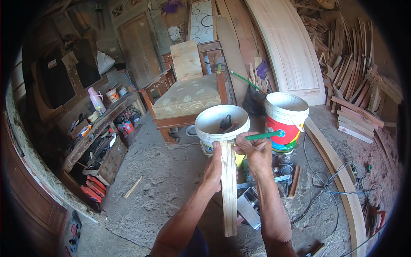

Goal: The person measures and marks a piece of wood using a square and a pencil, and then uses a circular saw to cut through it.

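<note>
My left hand is wrapped round a pale wooden strip held lengthwise in front of me, its top end just at the near bucket's rim. My right hand pinches a slim green pencil-like stick crosswise by that top end. A white bucket with dark items inside is behind the wood, and a red, white and multicoloured bucket is to its right. Below them, partly hidden by my hands and the wood, lie a metal tool and other gear.
A cushioned wooden chair is behind the buckets. A cluttered workbench runs along the left. Timber pieces and a large pale panel lean at the back right. A long board and tangled cables lie on the right floor.
</note>
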`<action>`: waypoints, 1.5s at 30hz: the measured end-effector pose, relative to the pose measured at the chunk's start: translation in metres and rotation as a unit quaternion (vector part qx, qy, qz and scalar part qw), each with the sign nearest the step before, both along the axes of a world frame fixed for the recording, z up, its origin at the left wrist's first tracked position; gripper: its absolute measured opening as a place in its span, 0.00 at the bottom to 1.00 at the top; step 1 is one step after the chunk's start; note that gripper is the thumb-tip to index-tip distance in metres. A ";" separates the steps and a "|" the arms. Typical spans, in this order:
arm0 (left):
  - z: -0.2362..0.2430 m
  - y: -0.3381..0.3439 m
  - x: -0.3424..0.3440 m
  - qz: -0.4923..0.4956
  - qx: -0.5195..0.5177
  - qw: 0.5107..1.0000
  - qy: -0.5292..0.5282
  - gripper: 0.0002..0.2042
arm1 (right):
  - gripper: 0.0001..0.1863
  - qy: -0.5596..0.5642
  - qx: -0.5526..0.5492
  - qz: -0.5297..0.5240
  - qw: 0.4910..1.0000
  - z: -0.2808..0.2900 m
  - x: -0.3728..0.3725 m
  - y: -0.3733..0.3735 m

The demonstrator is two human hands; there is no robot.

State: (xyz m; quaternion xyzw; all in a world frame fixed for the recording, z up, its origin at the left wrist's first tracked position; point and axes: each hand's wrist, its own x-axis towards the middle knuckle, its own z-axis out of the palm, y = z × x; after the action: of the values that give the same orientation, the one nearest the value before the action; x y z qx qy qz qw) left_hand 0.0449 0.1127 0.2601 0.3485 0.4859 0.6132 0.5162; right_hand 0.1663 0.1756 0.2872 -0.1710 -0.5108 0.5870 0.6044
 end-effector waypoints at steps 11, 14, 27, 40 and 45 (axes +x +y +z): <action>0.007 0.000 0.006 0.031 -0.021 0.999 -0.034 0.43 | 0.05 -0.004 -0.006 0.008 1.000 -0.008 -0.002 0.003; 0.009 -0.001 0.002 0.035 -0.022 0.999 -0.031 0.44 | 0.05 0.005 -0.012 0.013 1.000 -0.007 -0.006 0.001; 0.001 0.003 0.002 0.021 -0.008 1.000 0.015 0.45 | 0.05 0.021 -0.013 -0.005 1.000 -0.002 -0.006 0.007; 0.010 0.003 -0.005 0.055 -0.013 0.998 0.022 0.48 | 0.04 0.014 -0.019 0.023 0.999 -0.013 -0.013 0.003; 0.013 -0.007 -0.010 0.064 -0.037 0.997 0.033 0.47 | 0.04 0.012 -0.043 0.045 0.998 -0.010 -0.015 -0.001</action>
State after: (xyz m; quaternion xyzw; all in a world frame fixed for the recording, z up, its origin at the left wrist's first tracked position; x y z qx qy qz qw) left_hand 0.0350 0.1059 0.2733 0.3169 0.5466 0.6147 0.4721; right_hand 0.1515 0.1748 0.2769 -0.1666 -0.4855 0.6367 0.5754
